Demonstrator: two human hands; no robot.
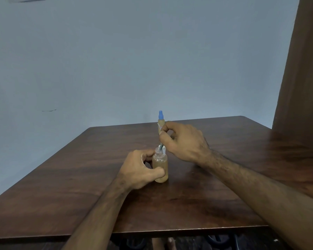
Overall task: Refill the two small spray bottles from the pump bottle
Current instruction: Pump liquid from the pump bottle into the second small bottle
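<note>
Your left hand point(140, 168) grips the uncapped clear bottle point(160, 166) of amber liquid mid-table; your right hand point(181, 141) pinches a thin tube point(161, 146) at its neck. Behind stands a blue-capped bottle point(160, 121), label unreadable, on the dark wood-grain table point(79, 168).

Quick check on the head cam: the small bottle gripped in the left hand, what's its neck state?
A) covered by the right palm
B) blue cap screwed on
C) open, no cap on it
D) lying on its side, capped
C: the small bottle stands upright on the table in the left hand with its threaded neck bare, while the right hand pinches a thin tube just above it.
</note>
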